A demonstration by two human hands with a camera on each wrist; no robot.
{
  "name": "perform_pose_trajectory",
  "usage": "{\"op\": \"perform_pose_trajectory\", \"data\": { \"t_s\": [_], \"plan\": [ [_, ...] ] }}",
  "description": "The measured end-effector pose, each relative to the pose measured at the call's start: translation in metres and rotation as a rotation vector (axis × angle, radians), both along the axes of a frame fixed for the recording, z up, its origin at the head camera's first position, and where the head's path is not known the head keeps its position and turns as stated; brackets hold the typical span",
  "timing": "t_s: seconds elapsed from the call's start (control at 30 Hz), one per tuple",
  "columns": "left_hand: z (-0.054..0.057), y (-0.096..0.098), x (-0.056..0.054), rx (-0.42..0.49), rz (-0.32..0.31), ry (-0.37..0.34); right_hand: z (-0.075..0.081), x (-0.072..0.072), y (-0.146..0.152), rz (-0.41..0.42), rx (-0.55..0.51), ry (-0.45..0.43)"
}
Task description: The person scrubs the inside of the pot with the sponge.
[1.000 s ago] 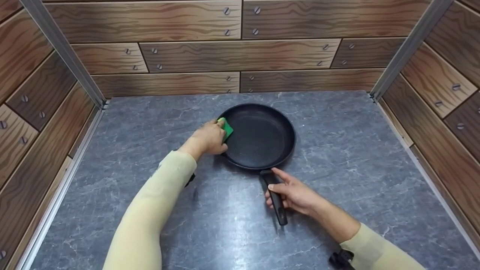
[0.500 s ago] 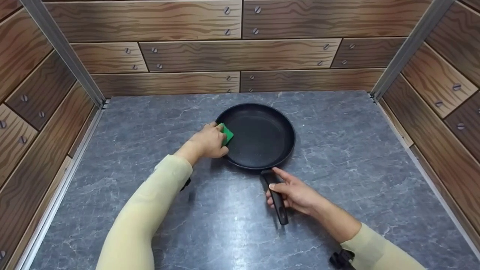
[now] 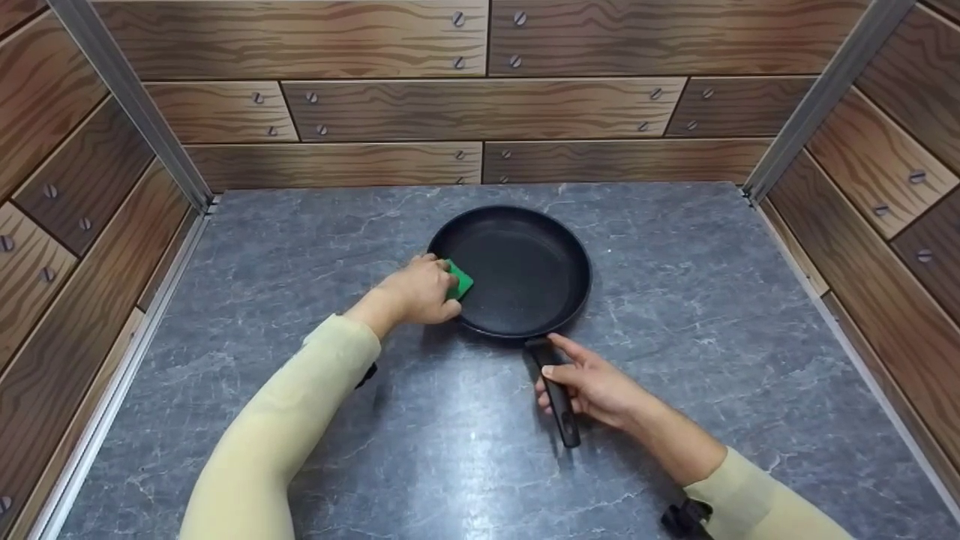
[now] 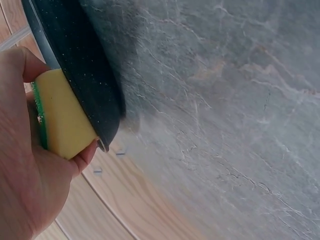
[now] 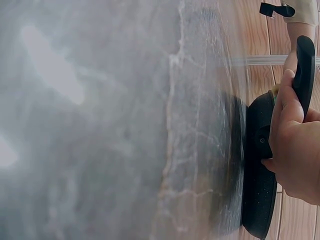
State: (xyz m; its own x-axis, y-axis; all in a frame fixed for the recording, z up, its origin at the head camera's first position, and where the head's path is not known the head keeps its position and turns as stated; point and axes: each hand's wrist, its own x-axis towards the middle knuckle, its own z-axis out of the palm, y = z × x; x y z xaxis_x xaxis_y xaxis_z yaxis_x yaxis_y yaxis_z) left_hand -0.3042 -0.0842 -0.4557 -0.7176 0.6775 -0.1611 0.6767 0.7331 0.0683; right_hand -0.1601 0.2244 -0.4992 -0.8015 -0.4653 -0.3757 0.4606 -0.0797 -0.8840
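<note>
Green-and-yellow sponge (image 4: 65, 115): your left hand (image 3: 421, 292) pinched it. Pan handle (image 3: 564, 415): your right hand (image 3: 598, 388) gripped it. Scrubbing, seemingly; next stroke wanted steady pressure.

Pan (image 3: 517, 270): 1, centre of frame. Handle (image 3: 564, 414): 1, below centre. Sponge (image 3: 461, 282): 1, left of centre. Hands: 2, namely left hand (image 3: 420, 291), left of centre, and right hand (image 3: 598, 386), right of and below centre. Sleeves (image 3: 274, 427): 2, lower left and lower right. Table (image 3: 675, 300): 1. Walls (image 3: 480, 109): 3, top, left and right. Posts (image 3: 129, 97): 2, upper left and upper right. Boards (image 3: 390, 161) across top: 7, rows of 2, 3, 2. Screw heads (image 3: 458, 19) on these: 16.
</note>
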Motion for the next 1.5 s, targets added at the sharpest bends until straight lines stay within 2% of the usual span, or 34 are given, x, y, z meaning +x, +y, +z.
{"op": "perform_pose_trajectory", "data": {
  "t_s": [0.23, 0.63, 0.97, 1.13, 1.5],
  "plan": [
    [0.0, 0.001, 0.005, 0.048, -0.047, 0.029, 0.0, 0.0, 0.0, -0.002, 0.0, 0.0],
    [-0.001, 0.004, 0.017, 0.097, -0.067, 0.003, 0.0, 0.0, -0.001, -0.006, 0.009, -0.01],
    [0.0, 0.014, 0.028, 0.1, -0.117, 0.005, 0.002, 0.0, -0.001, -0.006, 0.016, -0.011],
    [0.0, 0.019, 0.032, 0.064, -0.116, -0.007, 0.002, 0.0, -0.001, -0.007, 0.018, -0.01],
    [0.001, 0.027, 0.037, 0.069, -0.161, -0.028, 0.002, -0.001, 0.001, 0.018, 0.033, -0.009]
  ]
}}
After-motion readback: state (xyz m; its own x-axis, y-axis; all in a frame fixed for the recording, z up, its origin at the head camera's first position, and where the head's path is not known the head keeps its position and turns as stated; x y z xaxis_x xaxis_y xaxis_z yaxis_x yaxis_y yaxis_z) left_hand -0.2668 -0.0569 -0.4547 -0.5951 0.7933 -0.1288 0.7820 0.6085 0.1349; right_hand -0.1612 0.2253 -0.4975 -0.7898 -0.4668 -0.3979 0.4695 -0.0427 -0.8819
